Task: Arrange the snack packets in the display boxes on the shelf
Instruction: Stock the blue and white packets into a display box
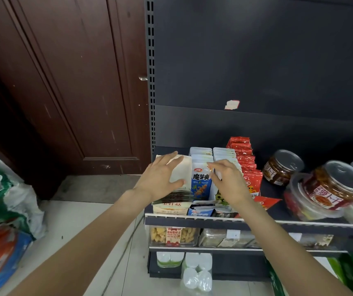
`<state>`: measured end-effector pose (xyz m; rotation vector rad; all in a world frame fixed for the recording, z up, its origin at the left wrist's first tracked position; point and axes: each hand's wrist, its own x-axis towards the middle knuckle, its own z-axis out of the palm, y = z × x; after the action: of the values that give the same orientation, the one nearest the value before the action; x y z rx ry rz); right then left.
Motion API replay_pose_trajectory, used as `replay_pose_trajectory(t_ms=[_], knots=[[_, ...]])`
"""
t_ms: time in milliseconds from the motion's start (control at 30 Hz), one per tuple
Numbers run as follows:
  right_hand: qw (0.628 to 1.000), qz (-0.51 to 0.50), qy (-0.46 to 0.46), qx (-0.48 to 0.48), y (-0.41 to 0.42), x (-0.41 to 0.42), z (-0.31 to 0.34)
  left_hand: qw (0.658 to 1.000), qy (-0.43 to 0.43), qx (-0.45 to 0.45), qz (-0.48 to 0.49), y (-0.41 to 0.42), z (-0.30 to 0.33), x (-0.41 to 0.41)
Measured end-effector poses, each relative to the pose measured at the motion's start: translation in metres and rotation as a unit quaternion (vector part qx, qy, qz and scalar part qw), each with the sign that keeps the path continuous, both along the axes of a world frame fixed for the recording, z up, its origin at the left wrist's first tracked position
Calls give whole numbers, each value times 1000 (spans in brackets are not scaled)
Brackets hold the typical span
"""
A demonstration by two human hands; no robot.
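Several display boxes stand side by side on the dark shelf (278,225). My left hand (160,180) lies with straight fingers over the white packets (183,167) in the leftmost box (169,208). Beside it stands the blue box (201,210) holding upright blue-and-white packets (201,178). My right hand (229,182) reaches over the third box, its fingertips pinching the top of a packet there. A row of red packets (246,161) stands further right.
Clear jars with red labels (333,189) and a dark jar (282,167) crowd the shelf's right side. A lower shelf holds snack tubs (173,236). A brown door (64,82) and bulky sacks (4,210) lie to the left.
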<state>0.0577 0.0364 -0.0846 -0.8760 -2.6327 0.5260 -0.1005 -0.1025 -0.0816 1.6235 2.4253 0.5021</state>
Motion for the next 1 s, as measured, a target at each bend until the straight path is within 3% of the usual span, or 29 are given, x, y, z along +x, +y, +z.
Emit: replay_pose_trajectory(t_ms=[100,200,300,467,867,1000], knots=[[993,41,3,-111,-14,17,7,998,-64,7,-20,-12,2,9],[985,78,-50,-146,-24,29,8,994,-91,-43,-39,-23,-1,16],[986,87,-85,-116,-30,37,7,994,-89,-55,-38,-31,-3,21],[991,43,-127,18,-41,40,4,994,-92,-50,-20,-39,-3,29],[988,-67,131,46,-37,59,56,990,-134,-23,22,-30,8,44],[975,-53,215,15,-35,66,75,959,-270,39,81,-18,23,51]])
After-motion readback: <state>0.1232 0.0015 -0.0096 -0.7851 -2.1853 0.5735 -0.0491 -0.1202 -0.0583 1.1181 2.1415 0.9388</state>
